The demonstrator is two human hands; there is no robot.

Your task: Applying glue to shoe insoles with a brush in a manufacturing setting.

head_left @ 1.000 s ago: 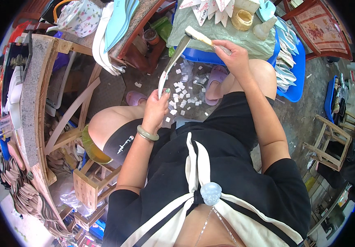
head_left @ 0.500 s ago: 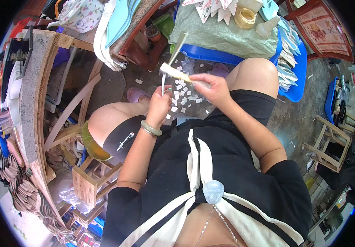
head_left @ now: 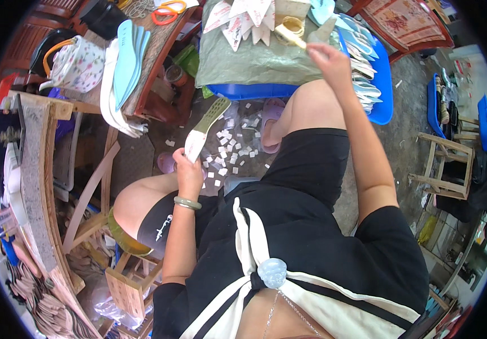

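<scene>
My left hand (head_left: 189, 170), with a bangle at its wrist, grips the white end of a long insole (head_left: 196, 142). Its other half is olive green with dark openings or patches, tilted up over my lap. Away at the upper right, my right hand (head_left: 331, 63) pinches the end of a brush (head_left: 291, 37). The brush's pale head is at the near rim of a small yellowish pot (head_left: 294, 24); whether it touches the inside I cannot tell. The pot stands on a covered surface (head_left: 255, 65) beside a pale block and white pointed pieces (head_left: 249, 20).
Small white squares (head_left: 229, 148) litter the floor between my feet. A blue tub (head_left: 383, 104) holds stacked insoles at the right. On a left table lie blue insoles (head_left: 129, 65), a flowered teapot (head_left: 78, 66) and orange-handled scissors (head_left: 168, 11). Wooden stools (head_left: 444, 164) stand at both sides.
My right hand has carried the brush from beside the insole up and right to the pot. My left hand has turned the insole so its broad face shows. The view has shifted.
</scene>
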